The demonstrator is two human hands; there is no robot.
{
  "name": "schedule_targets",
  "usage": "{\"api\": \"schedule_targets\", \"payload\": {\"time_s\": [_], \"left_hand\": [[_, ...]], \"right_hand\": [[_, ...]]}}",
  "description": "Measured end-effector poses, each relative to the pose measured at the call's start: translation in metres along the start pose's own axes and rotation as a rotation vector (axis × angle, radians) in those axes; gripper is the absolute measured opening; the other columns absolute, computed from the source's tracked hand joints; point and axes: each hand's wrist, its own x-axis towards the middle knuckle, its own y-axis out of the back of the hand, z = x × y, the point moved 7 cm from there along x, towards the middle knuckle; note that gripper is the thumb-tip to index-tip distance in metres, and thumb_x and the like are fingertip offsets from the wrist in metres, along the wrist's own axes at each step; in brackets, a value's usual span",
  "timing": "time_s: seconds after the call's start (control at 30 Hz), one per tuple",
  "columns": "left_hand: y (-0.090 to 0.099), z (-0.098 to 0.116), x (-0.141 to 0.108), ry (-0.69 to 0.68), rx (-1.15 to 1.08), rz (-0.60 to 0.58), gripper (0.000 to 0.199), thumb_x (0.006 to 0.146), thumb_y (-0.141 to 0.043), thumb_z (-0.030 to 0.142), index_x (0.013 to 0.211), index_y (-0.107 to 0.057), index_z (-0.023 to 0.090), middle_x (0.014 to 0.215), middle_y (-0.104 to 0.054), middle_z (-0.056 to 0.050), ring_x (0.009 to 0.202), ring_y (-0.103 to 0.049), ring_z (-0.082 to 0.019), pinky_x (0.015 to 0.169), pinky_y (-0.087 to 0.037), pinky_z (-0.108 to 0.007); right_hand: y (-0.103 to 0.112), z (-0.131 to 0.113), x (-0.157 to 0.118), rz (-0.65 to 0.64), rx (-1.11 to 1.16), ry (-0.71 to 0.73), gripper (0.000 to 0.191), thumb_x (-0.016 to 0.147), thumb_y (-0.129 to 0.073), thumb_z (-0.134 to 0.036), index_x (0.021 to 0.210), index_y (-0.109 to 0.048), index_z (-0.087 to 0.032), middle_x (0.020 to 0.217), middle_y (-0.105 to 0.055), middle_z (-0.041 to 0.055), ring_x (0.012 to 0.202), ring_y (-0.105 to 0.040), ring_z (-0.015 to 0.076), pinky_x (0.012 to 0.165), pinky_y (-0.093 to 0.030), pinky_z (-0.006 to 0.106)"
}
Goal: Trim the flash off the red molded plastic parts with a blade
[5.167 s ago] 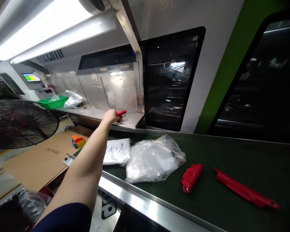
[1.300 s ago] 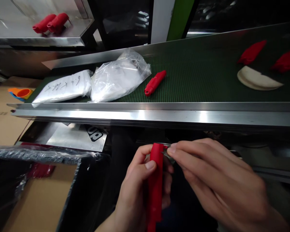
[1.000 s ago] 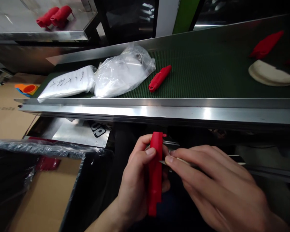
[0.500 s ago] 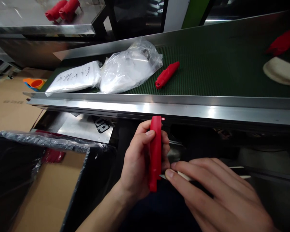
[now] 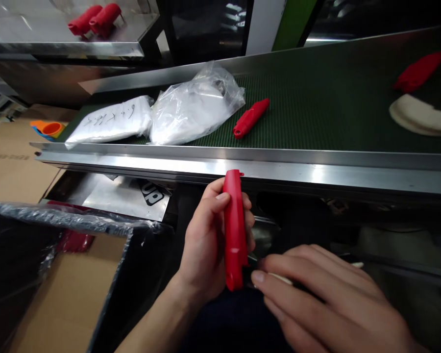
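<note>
Red part (image 5: 234,230) higher than before

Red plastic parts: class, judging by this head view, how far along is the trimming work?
Looks done: two red plastic parts lie on the steel shelf. In hand: the left hand grips an upright long red plastic part; the right hand holds a thin pale tool at its lower end. Left: a short red plastic part and another red piece wait on the green belt.

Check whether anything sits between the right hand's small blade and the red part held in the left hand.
Nothing visible does. The right hand holds the thin blade right beside the lower end of the red part, which the left hand holds upright.
</note>
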Motion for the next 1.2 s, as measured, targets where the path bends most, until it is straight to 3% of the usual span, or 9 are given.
{"api": "schedule_targets", "payload": {"time_s": [0.17, 0.43, 0.5, 0.67, 0.77, 0.87, 1.03, 1.1, 1.2], "left_hand": [[0.003, -0.005, -0.004, 0.047, 0.012, 0.009, 0.016, 0.091, -0.046, 0.024, 0.106, -0.053, 0.022, 0.085, -0.054, -0.002, 0.06, -0.047, -0.011, 0.045, -0.043, -0.016], [0.002, -0.022, -0.022, 0.091, 0.041, -0.036, 0.02, 0.088, -0.052, 0.03, 0.104, -0.057, 0.019, 0.082, -0.058, -0.004, 0.065, -0.054, -0.012, 0.056, -0.047, -0.018], [0.003, -0.028, -0.023, 0.09, 0.07, -0.101, 0.023, 0.089, -0.052, 0.036, 0.104, -0.058, 0.019, 0.083, -0.058, -0.004, 0.06, -0.053, -0.011, 0.051, -0.046, -0.018], [0.006, -0.043, -0.026, 0.141, 0.202, -0.271, 0.038, 0.088, -0.06, 0.052, 0.11, -0.053, 0.022, 0.071, -0.054, 0.001, 0.05, -0.044, -0.007, 0.043, -0.036, -0.013], [0.006, -0.048, -0.03, 0.214, 0.349, -0.336, 0.045, 0.083, -0.074, 0.04, 0.116, -0.048, 0.025, 0.071, -0.05, 0.004, 0.054, -0.042, -0.005, 0.048, -0.036, -0.013], [0.009, -0.046, -0.031, 0.211, 0.54, -0.256, 0.038, 0.087, -0.07, 0.032, 0.119, -0.049, 0.026, 0.085, -0.053, 0.002, 0.057, -0.047, -0.005, 0.049, -0.038, -0.015], [0.009, -0.039, -0.032, 0.152, 0.575, -0.155, 0.031, 0.09, -0.066, 0.033, 0.116, -0.051, 0.027, 0.097, -0.055, 0.0, 0.062, -0.049, -0.006, 0.054, -0.042, -0.019], [0.01, -0.039, -0.032, 0.164, 0.529, -0.127, 0.032, 0.09, -0.066, 0.032, 0.117, -0.049, 0.027, 0.094, -0.055, 0.001, 0.059, -0.047, -0.005, 0.051, -0.04, -0.018], [0.01, -0.038, -0.03, 0.157, 0.462, -0.104, 0.034, 0.09, -0.066, 0.031, 0.118, -0.048, 0.026, 0.091, -0.054, 0.001, 0.057, -0.046, -0.005, 0.048, -0.039, -0.018]], "right_hand": [[0.006, 0.015, 0.003, 0.067, -0.018, -0.146, 0.032, 0.09, -0.062, -0.023, 0.122, -0.059, -0.02, 0.113, -0.065, 0.0046, 0.1, -0.063, 0.0166, 0.088, -0.052, 0.027], [-0.012, 0.041, 0.014, 0.049, 0.182, -0.392, 0.082, 0.082, -0.067, -0.061, 0.148, -0.03, -0.03, 0.115, -0.058, 0.004, 0.095, -0.064, 0.0163, 0.076, -0.059, 0.025], [-0.015, 0.048, 0.019, 0.024, 0.287, -0.434, 0.077, 0.078, -0.074, -0.057, 0.143, -0.039, -0.035, 0.115, -0.058, 0.0016, 0.096, -0.064, 0.0153, 0.077, -0.058, 0.024], [-0.011, 0.055, 0.031, 0.046, 0.566, -0.465, 0.011, 0.086, -0.072, -0.031, 0.092, -0.064, -0.026, 0.086, -0.06, -0.005, 0.074, -0.058, 0.007, 0.063, -0.047, 0.016], [-0.009, 0.057, 0.031, 0.063, 0.56, -0.5, 0.018, 0.093, -0.062, -0.029, 0.077, -0.062, -0.021, 0.072, -0.058, -0.0057, 0.064, -0.055, 0.0058, 0.059, -0.044, 0.018], [-0.011, 0.062, 0.028, 0.058, 0.552, -0.533, 0.034, 0.098, -0.053, -0.03, 0.066, -0.056, -0.019, 0.061, -0.053, -0.006, 0.055, -0.049, 0.005, 0.053, -0.04, 0.019], [-0.002, 0.081, 0.015, 0.256, 0.527, -0.631, 0.009, 0.093, -0.061, -0.026, 0.102, -0.061, -0.024, 0.083, -0.066, -0.0055, 0.065, -0.059, 0.005, 0.058, -0.048, 0.013], [0.002, 0.08, 0.009, 0.298, 0.476, -0.585, 0.033, 0.089, -0.064, -0.021, 0.121, -0.054, -0.026, 0.101, -0.066, -0.0033, 0.082, -0.064, 0.0069, 0.071, -0.052, 0.013], [0.004, 0.07, 0.004, 0.252, 0.387, -0.449, 0.032, 0.092, -0.06, -0.016, 0.122, -0.057, -0.026, 0.111, -0.064, -0.0009, 0.1, -0.062, 0.0091, 0.086, -0.051, 0.016]]}}
